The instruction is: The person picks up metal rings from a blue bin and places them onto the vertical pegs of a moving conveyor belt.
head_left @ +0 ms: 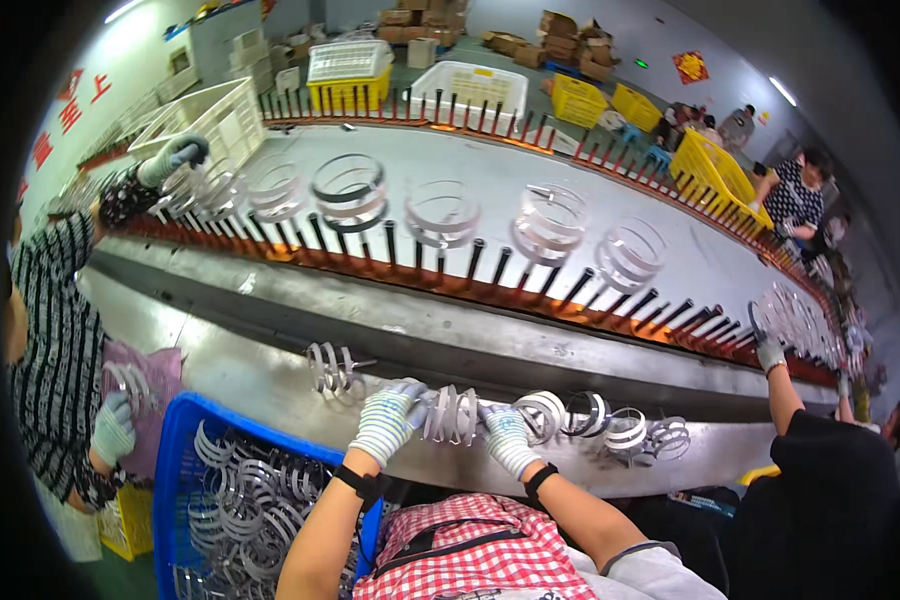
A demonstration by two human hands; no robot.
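Observation:
My gloved left hand (388, 420) and gloved right hand (508, 438) hold a small set of pale, curved bands (452, 415) between them, just above the metal bench (270, 365). The bands look like headbands. Fingers of both hands are closed on its two sides. Right beside my right hand stands a white set of headbands (541, 415). Farther right are a black-and-white set (586, 412), another white set (626, 430) and a greyish one (668, 437). A loose set (333, 368) rests to the left of my left hand.
A blue crate (175, 440) full of headbands (245, 500) stands at my left. Beyond the bench runs a rail of upright black-tipped pegs (390, 245) round a white table (355, 150) bearing several band sets (348, 190). Co-workers (55, 330) work at both sides.

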